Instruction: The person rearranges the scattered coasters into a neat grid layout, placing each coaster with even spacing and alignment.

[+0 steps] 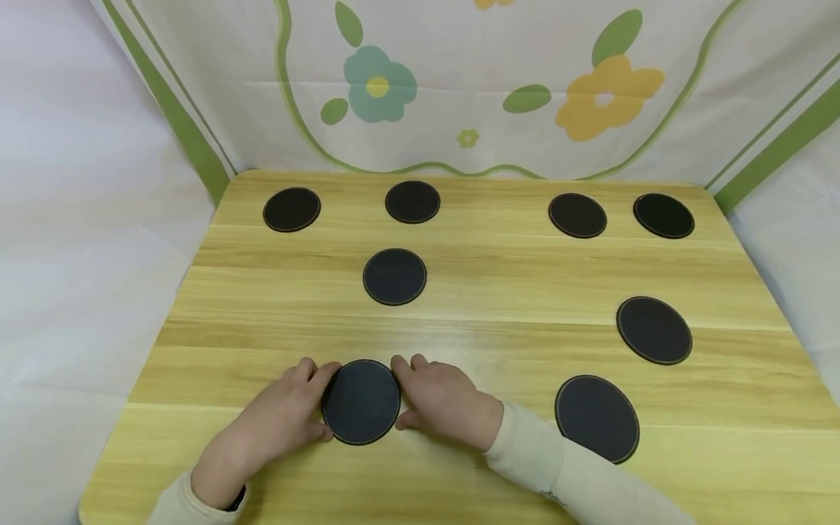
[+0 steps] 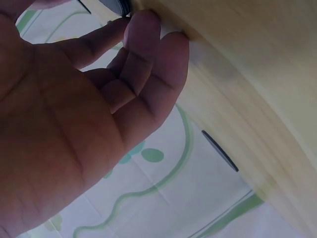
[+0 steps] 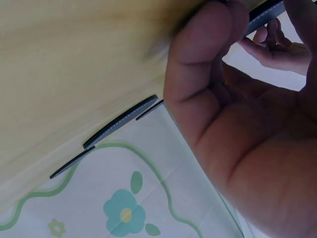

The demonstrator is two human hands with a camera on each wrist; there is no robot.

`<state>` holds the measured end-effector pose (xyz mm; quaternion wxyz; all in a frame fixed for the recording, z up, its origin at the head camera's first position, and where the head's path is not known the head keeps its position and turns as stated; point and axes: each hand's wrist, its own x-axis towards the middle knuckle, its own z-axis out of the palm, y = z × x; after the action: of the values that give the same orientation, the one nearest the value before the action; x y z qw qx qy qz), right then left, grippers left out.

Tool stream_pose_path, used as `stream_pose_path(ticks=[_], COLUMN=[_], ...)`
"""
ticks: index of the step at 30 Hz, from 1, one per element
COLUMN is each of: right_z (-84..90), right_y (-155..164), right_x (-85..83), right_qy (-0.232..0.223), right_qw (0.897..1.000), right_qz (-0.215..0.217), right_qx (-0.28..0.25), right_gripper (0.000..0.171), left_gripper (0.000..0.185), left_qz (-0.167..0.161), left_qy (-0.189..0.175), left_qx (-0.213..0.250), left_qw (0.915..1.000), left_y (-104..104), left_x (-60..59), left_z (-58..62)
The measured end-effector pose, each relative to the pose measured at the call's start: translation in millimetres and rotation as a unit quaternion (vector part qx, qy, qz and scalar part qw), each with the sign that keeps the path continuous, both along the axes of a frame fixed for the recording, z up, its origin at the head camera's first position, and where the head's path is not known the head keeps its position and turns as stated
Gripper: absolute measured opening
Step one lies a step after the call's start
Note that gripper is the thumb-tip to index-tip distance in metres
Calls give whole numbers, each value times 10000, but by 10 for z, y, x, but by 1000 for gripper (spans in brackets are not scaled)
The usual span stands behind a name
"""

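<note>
Both hands at the near edge of the wooden desk, on one dark round coaster with pale stitched rim. Left hand at the coaster's left edge, fingertips and thumb curled onto the rim; right hand at its right edge, same way, so the coaster sits pinched between the two. Grip on both sides: narrow, holding the coaster by the rim. Coaster looks flat on the desk in the head view; right wrist view shows its edge by the fingertips, cannot tell if lifted. Cream sleeves on both arms. Seven more coasters lie flat and apart: four in a row along the far edge, one mid-desk, two at right, the nearest partly under the right sleeve. Floral cloth with green stripes hangs behind the desk.
</note>
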<state>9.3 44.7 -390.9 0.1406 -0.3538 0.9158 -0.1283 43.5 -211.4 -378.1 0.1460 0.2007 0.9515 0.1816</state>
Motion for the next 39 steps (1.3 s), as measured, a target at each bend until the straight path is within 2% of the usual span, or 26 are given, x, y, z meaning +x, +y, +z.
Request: stream_pose_path(ticks=[7,13,17,21,26,31,33,35,38,39], right_z=[1,-25,-18,-3,12,56,76,105,154,172], right_y=[-35,-63,-74,-68,-90,-123,-104,-60,35,71], right_x=[23,13,-16,-61,-90,-123,-150,-185,-233,-249], right_qy=[11,-91,-439,-1045,-1718,-1906,-2112,-2417,-2998,-3093], right_qw=[9999,9996,9983,9915,9725,9565,9462,9313,8977,8895], right_qz=[13,75,61,-22,-224,-695,-860,-979,-1127,-1151], right_qx=[-109,-240,-387,-776,-1556,-2096,-2297,-2544,-3025,-3160], right_gripper=[63,66,64,62,53,51,54,59,67,69], left_gripper=[102,108,105,105,110,114,110,103,90,86], left_qz=[108,360,406,472,527,626,682,737,761,756], left_qy=[22,-93,-85,-137,-27,-46,-135,-237,-380,-411], left_qx=[-66,-97,-77,-94,-5,176,338,598,1157,1359], left_qw=[9999,9993,9991,9987,9986,9979,9970,9952,9896,9870], left_y=[77,141,139,132,131,149,152,147,131,127], left_x=[57,40,20,3,-6,-33,-66,-112,-193,-218], left_z=[-28,-38,-37,-41,-46,-35,-20,3,30,37])
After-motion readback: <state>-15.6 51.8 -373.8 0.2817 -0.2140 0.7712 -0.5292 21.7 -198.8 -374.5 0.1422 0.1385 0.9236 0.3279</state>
